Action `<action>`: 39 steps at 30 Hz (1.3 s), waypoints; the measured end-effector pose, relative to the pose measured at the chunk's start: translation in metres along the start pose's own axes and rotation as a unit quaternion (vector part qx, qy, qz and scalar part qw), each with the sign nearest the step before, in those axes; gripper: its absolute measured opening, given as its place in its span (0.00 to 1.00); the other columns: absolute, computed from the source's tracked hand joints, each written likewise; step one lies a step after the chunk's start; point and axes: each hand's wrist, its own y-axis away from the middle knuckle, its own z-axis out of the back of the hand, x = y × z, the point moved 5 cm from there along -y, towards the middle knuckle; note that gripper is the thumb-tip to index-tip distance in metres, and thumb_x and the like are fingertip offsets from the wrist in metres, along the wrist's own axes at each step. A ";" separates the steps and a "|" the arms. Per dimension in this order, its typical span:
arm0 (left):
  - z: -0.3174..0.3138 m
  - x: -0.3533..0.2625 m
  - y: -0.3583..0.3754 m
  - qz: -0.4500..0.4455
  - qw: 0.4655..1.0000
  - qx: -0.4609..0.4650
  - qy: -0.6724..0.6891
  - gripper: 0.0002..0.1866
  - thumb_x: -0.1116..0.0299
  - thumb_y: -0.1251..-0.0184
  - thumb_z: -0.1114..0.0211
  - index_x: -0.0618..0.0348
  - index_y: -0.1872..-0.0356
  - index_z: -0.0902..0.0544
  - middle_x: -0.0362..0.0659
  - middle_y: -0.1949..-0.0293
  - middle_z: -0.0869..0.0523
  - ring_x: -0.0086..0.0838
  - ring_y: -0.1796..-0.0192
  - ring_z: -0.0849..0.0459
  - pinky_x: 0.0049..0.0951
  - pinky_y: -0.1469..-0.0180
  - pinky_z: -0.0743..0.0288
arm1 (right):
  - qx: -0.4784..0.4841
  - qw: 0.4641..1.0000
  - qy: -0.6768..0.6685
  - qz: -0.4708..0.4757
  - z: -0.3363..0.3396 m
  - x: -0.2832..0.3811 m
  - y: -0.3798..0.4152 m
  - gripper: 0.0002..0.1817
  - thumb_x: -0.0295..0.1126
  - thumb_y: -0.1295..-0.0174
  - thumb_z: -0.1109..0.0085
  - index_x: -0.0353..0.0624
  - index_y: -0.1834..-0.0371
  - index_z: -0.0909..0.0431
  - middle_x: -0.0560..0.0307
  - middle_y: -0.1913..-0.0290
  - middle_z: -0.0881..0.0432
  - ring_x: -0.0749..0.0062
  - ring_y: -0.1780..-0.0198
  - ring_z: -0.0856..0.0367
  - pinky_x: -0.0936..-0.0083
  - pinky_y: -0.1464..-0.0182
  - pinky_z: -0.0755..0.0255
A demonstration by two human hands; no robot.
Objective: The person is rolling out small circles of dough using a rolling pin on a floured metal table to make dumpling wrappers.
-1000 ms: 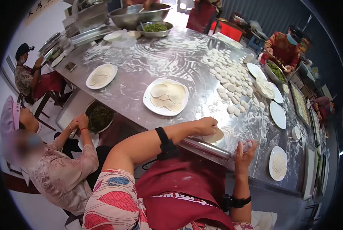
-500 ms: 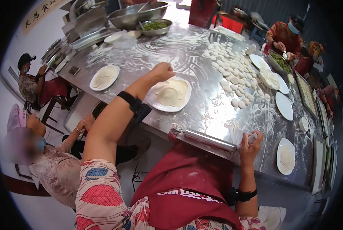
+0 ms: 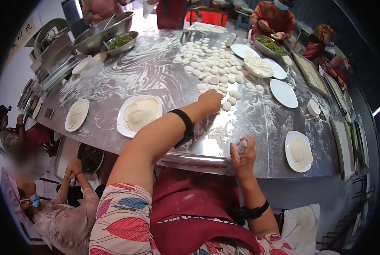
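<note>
My left hand (image 3: 210, 102), its fingers curled, is at the near edge of the spread of small round dough pieces (image 3: 213, 80). Whatever lies between those fingertips is hidden. My right hand (image 3: 243, 155) is wrapped around the grey handle of a metal rolling pin (image 3: 194, 160), which lies along the table's near edge. My left forearm hides the pin's far left end. Left of that forearm, a white plate (image 3: 121, 123) bears a stack of flat rolled wrappers (image 3: 140, 112).
The floury steel table (image 3: 177, 97) also carries plates of wrappers on the left (image 3: 76, 114) and right (image 3: 298, 152). Metal bowls of green filling (image 3: 120, 42) stand at the back left and back right. A seated person (image 3: 56, 212) is close on my left; other people work around the table.
My left hand has moved from above the wrapper plate rightward to the dough pieces. The view has shifted to the right. My right hand still grips the rolling pin's handle.
</note>
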 end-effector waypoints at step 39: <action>-0.022 0.021 0.142 0.025 0.976 0.055 0.210 0.08 0.67 0.50 0.39 0.60 0.71 0.18 0.53 0.68 0.16 0.47 0.63 0.17 0.42 0.60 0.25 | 0.044 0.999 0.010 0.003 -0.019 -0.026 -0.020 0.15 0.22 0.43 0.41 0.40 0.57 0.38 0.53 0.79 0.27 0.71 0.83 0.27 0.73 0.81 0.34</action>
